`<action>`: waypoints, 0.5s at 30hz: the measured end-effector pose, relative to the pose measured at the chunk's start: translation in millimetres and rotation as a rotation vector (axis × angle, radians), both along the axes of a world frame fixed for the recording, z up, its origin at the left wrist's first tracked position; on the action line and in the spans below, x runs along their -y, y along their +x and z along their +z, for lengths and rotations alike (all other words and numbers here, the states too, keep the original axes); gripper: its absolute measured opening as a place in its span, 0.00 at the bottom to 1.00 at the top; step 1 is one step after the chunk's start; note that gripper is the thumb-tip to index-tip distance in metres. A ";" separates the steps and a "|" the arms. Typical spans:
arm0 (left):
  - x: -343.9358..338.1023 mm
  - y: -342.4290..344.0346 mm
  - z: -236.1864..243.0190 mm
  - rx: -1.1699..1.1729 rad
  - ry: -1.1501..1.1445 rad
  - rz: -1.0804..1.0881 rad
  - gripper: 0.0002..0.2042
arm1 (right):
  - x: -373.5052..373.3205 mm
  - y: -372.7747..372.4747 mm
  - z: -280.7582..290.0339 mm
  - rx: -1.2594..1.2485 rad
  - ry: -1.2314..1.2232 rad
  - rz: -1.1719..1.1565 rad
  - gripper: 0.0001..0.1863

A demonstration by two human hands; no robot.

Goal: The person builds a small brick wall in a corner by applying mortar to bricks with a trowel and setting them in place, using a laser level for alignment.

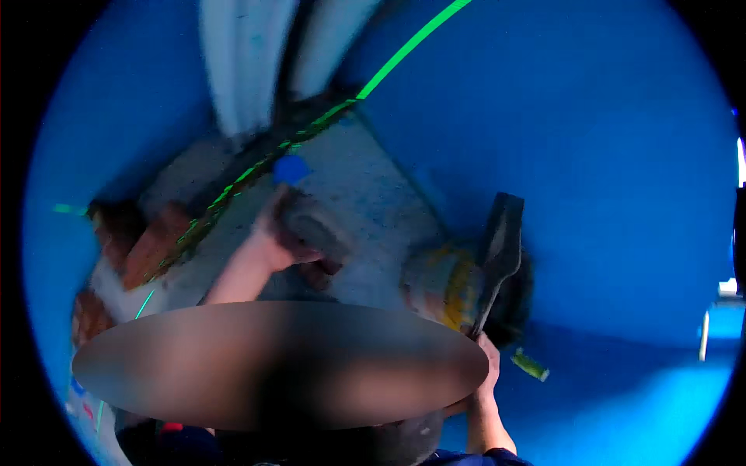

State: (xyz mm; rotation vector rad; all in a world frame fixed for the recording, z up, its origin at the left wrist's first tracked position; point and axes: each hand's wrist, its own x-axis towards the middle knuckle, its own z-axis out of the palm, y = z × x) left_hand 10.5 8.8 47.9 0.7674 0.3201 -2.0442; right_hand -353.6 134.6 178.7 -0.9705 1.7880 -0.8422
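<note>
My left hand (273,242) reaches out over the floor, its fingers closed around a blurred grey, brick-like block (318,229). Some dark reddish colour shows at the block's near end. On the right, my right hand (488,365) grips the lower end of a trowel-like tool (501,241), whose long, dark, flat blade points up and away. Just behind that blade stands a dirty bucket (439,283) with yellow on its side. A blurred oval patch covers the lower middle and hides part of both arms.
Reddish bricks (155,241) lie at the left. A bright green line (412,50) runs across the blue surface and along a dark strip on the pale, speckled floor (381,210). Pale upright shapes (249,62) stand at the far side. A green piece (530,364) lies beside my right hand.
</note>
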 end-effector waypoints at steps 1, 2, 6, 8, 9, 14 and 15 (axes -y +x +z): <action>-0.5 7.1 1.4 0.015 0.015 -0.009 0.35 | -3.9 -9.5 5.0 -0.018 -0.023 -0.037 0.22; 4.5 7.7 3.0 -0.002 -0.004 -0.054 0.35 | -8.1 -17.0 10.9 -0.197 -0.129 -0.038 0.20; 11.5 -7.0 11.0 0.048 -0.050 -0.087 0.34 | -42.5 -59.3 20.3 -0.290 0.063 -0.079 0.16; 17.0 -32.2 1.6 -0.046 -0.176 -0.129 0.32 | -75.6 -76.0 13.6 -0.450 0.164 -0.119 0.18; 19.0 -32.1 12.5 -0.051 -0.184 -0.135 0.32 | -94.1 -90.1 -3.5 -0.460 0.165 -0.131 0.17; 10.7 -12.5 21.1 0.055 -0.274 -0.104 0.32 | -167.0 -61.5 -62.4 -0.833 0.174 0.162 0.24; 7.2 1.7 18.6 0.171 -0.251 -0.106 0.29 | -137.1 -8.5 -33.7 -0.380 0.471 -0.027 0.22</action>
